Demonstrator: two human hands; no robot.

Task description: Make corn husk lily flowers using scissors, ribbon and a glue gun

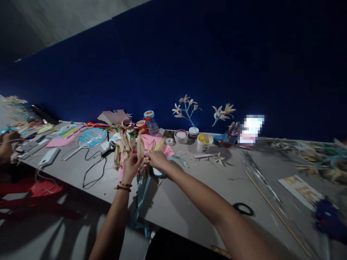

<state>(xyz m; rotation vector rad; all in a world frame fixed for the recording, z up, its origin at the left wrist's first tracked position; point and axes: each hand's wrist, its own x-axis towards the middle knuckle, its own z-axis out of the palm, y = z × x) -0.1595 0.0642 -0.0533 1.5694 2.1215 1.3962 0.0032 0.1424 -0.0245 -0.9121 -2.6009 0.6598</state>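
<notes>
My left hand (131,167), with beaded bracelets at the wrist, pinches a pale dried husk piece (140,146) that stands upright from its fingers. My right hand (157,160) is closed just beside it, over the pink paper (149,141); what its fingers grip is too small to make out. Left of the hands lies a heap of dried husks (124,146). Below them a light blue ribbon (141,196) hangs over the table's front edge.
Behind stand a bottle (152,124), a white cup (204,142) and husk flowers on a blue stem (188,110). A black tape roll (243,209) and thin rods (276,213) lie right. A blue fan (93,138) and another person's hand (9,142) are left.
</notes>
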